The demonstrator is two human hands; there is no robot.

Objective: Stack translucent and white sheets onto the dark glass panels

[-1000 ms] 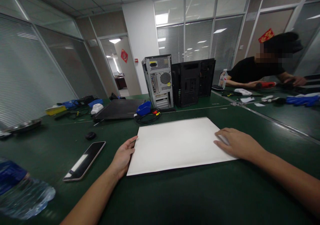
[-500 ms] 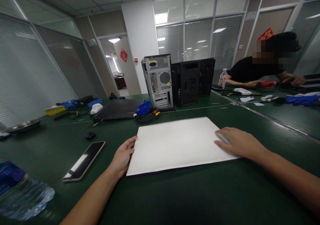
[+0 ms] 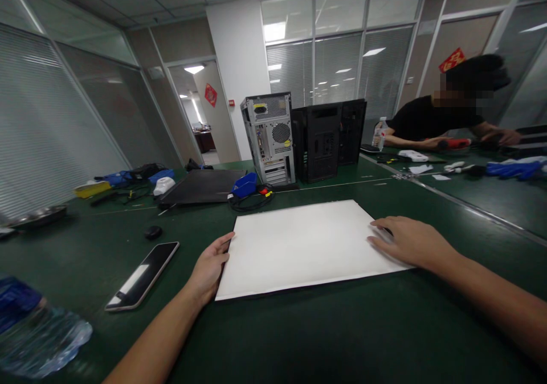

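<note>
A flat white board (image 3: 299,244) lies on the dark green table (image 3: 325,333) in front of me. My left hand (image 3: 210,267) rests against the board's left edge, fingers touching the side. My right hand (image 3: 410,241) lies flat on the board's right edge, palm down, fingers spread over the corner. Neither hand lifts the board.
A phone (image 3: 143,274) lies left of the board, with a water bottle (image 3: 38,330) at the near left. Beyond the board stand a grey computer case (image 3: 269,139) and black cases (image 3: 329,139), with a blue tool and cables (image 3: 248,190). A co-worker (image 3: 444,116) works at the far right.
Nothing has visibly moved; both hands stay at the board's edges, with only a slight shift of the view.
</note>
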